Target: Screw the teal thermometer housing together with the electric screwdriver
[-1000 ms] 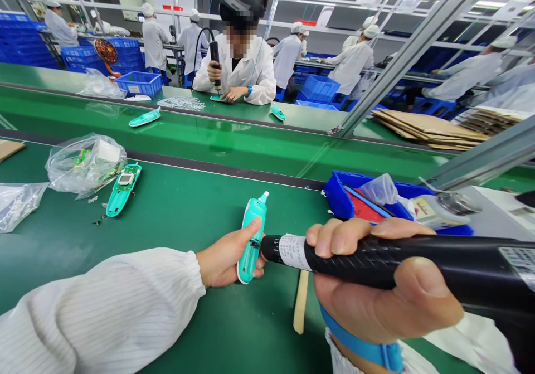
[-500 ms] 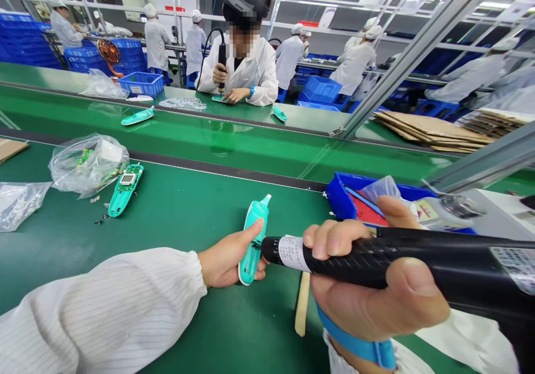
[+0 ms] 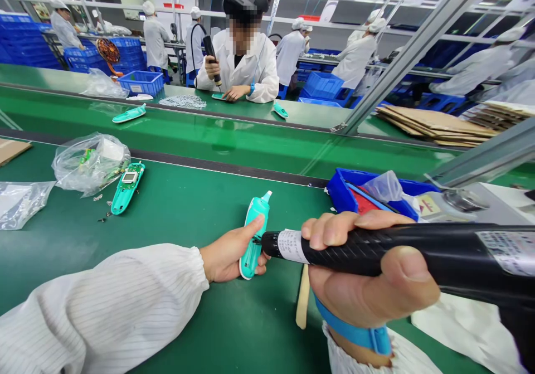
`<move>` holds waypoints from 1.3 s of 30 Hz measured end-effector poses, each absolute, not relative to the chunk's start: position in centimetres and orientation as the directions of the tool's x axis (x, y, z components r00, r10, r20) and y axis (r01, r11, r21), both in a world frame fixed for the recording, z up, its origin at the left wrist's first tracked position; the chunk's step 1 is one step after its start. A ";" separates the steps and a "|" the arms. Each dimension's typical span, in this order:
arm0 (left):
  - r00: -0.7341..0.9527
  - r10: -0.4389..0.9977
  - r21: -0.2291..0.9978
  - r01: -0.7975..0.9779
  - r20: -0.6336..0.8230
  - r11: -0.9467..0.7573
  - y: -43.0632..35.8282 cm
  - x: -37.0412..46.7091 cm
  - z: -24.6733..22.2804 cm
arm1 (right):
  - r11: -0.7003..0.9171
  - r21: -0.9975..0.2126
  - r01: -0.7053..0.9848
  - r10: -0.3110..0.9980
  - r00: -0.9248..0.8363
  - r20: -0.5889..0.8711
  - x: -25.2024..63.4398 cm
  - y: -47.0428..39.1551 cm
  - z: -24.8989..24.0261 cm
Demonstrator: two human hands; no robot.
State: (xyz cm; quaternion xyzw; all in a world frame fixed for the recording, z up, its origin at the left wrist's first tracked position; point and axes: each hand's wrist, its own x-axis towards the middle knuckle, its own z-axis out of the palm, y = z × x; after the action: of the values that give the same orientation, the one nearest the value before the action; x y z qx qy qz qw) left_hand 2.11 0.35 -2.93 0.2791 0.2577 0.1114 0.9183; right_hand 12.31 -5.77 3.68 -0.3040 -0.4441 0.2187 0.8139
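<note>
The right hand (image 3: 368, 285) wraps tightly around the black electric screwdriver (image 3: 418, 251), whose tip meets the side of the teal casing (image 3: 253, 234). The left hand (image 3: 228, 257) pinches that casing on edge against the green mat (image 3: 175, 212). The driver should probably stay square to the screw, with the casing pressed firmly down so it cannot twist. A wooden stick (image 3: 301, 301) lies just beneath. Farther off rest an open casing (image 3: 127, 187) and a blue bin (image 3: 343, 193).
</note>
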 end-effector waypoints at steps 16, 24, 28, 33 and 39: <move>0.806 0.400 0.643 -0.032 -0.437 0.766 -1.1 2.0 -2.0 | 0.590 -0.548 0.594 0.008 0.674 0.739 23.8 -8.6 6.1; 0.754 0.436 0.661 -0.002 -0.491 0.750 -1.5 2.0 -2.5 | 0.463 -0.660 0.591 0.012 0.741 0.672 27.0 -8.4 2.3; 0.757 0.419 0.658 0.019 -0.501 0.753 -1.7 1.7 -2.2 | 0.426 -0.705 0.567 0.039 0.767 0.640 27.5 -8.3 1.7; 0.756 0.412 0.658 0.032 -0.508 0.752 -1.6 1.7 -2.0 | 0.433 -0.702 0.565 0.036 0.767 0.640 27.8 -8.1 1.4; 0.757 0.414 0.660 0.030 -0.506 0.751 -1.5 1.8 -2.1 | 0.518 -0.602 0.607 -0.019 0.712 0.702 26.3 -9.0 3.4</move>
State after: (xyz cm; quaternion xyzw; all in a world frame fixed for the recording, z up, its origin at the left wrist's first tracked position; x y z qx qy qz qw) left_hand 1.76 -1.53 -2.06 0.3354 0.3309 0.1096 0.8752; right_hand 26.30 -9.05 3.35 -0.4509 -0.3262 -0.1937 0.8079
